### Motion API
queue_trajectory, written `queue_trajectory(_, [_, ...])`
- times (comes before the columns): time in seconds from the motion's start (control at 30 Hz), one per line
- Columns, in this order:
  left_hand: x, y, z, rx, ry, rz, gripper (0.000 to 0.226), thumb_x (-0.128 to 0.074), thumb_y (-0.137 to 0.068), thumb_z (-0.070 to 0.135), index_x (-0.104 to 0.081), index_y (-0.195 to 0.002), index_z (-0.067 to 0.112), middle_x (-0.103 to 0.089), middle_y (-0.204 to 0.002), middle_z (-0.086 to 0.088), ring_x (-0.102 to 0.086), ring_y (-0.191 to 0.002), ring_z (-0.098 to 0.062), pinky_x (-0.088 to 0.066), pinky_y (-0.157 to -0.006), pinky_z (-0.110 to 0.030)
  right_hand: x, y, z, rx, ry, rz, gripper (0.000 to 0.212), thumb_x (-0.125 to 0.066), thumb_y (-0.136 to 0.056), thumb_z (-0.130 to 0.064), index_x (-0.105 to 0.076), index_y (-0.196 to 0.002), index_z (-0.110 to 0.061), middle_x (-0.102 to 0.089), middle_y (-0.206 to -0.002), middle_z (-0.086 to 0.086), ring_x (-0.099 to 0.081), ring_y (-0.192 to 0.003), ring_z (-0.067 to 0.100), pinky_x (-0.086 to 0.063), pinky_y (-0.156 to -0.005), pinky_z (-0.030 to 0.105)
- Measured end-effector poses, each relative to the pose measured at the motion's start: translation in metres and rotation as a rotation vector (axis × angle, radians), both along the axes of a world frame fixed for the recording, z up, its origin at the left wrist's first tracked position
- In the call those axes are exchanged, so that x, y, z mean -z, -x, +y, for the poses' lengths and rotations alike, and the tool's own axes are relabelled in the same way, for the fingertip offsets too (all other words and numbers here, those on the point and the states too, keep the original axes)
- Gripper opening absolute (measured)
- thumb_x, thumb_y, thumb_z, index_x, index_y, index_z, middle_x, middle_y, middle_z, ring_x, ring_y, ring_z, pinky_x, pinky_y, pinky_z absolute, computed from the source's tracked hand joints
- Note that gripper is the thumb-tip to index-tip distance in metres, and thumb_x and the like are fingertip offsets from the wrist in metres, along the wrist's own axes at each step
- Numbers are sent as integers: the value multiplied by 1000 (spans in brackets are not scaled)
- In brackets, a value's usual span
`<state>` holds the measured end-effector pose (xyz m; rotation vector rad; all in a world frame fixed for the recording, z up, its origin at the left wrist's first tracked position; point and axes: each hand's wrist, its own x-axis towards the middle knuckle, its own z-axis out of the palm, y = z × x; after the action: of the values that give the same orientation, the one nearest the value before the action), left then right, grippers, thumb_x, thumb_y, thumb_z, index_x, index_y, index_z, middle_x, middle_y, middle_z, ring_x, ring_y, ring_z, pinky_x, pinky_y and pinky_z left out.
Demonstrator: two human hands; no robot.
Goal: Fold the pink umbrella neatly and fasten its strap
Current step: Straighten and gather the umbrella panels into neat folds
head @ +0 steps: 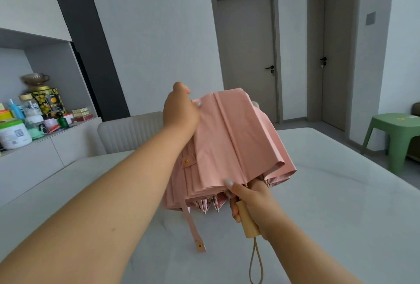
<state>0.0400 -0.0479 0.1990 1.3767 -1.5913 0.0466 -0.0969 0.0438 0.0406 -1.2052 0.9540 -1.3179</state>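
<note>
On the shelf [68, 134] at the left stood a white tub [14, 134], lid on, contents hidden, beside bottles and a floral tin [48, 100]. Above the tabletop [341, 192], the left hand [179, 111] pinched the pink umbrella [236, 138] by its top folds, its strap [194, 230] dangling unfastened. The right hand [254, 202] had its fingers wrapped around the wooden handle [248, 222].
</note>
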Motion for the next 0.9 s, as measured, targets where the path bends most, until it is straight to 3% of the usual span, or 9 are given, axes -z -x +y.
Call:
queue_trajectory(0.1, [17, 17, 15, -141, 101, -38, 44, -56, -89, 15, -43, -131, 10, -46, -129, -16, -44, -119, -35, -40, -95, -40, 0, -3, 0, 22, -11, 57, 39, -67, -86, -33, -55, -68, -1, -54, -53, 18, -47, -41, 24, -46, -49, 31])
queue_trajectory(0.23, [52, 28, 29, -125, -172, 92, 99, -68, -75, 57, -19, -148, 11, -32, -147, -15, -31, -135, -36, -31, -110, -46, -3, -2, 1, 62, -25, 66, 37, -64, -88, -31, -55, -68, -1, -55, -53, 18, -47, -40, 24, -47, -50, 30])
queue_trajectory(0.3, [66, 21, 25, 1, -337, 294, 125, -71, -58, 72, -12, -151, 14, -34, -150, -13, -37, -135, -34, -34, -111, -48, -5, -1, 1, 63, -39, 36, 34, -63, -89, -27, -55, -68, -1, -55, -53, 18, -47, -41, 25, -46, -49, 30])
queue_trajectory(0.37, [75, 15, 22, 165, -469, 562, 133, -75, -42, 77, -20, -148, 19, -47, -141, -4, -52, -124, -28, -44, -104, -46, -7, -1, 3, 54, -55, 23, 34, -62, -90, -25, -54, -67, -1, -55, -52, 17, -47, -41, 25, -46, -48, 30])
queue_trajectory(0.47, [85, 13, 22, 333, -612, 775, 127, -83, -35, 74, -43, -141, 17, -65, -123, -1, -67, -105, -23, -54, -93, -43, -11, -3, 6, 39, -74, 21, 35, -60, -91, -24, -53, -65, -2, -55, -53, 17, -47, -42, 25, -46, -47, 28])
queue_trajectory(0.57, [85, 15, 25, 431, -572, 878, 72, -86, -58, 52, -64, -116, 14, -75, -103, -7, -73, -91, -26, -58, -85, -44, -14, -5, 11, 19, -65, 10, 32, -59, -91, -22, -54, -67, -1, -55, -54, 17, -47, -41, 24, -46, -46, 28])
queue_trajectory(0.63, [84, 15, 27, 414, -555, 931, 49, -84, -67, 41, -68, -104, 11, -75, -96, -11, -72, -86, -29, -59, -80, -43, -15, -7, 12, 16, -61, -22, 26, -60, -91, -19, -56, -75, 1, -57, -56, 15, -49, -41, 23, -46, -46, 28])
queue_trajectory(0.8, [87, 17, 28, 368, -530, 1018, 59, -83, -66, 40, -65, -110, 6, -73, -97, -14, -70, -86, -31, -58, -75, -40, -20, -7, 12, 83, -69, -124, 15, -69, -82, -8, -61, -91, -1, -67, -67, 14, -60, -50, 26, -50, -49, 32])
queue_trajectory(0.9, [88, 18, 30, 360, -497, 1048, 57, -84, -66, 36, -65, -111, 6, -72, -97, -13, -70, -84, -30, -58, -73, -38, -22, -7, 13, 72, -153, -194, 18, -74, -76, -8, -63, -89, -2, -69, -75, 15, -63, -55, 29, -51, -50, 32])
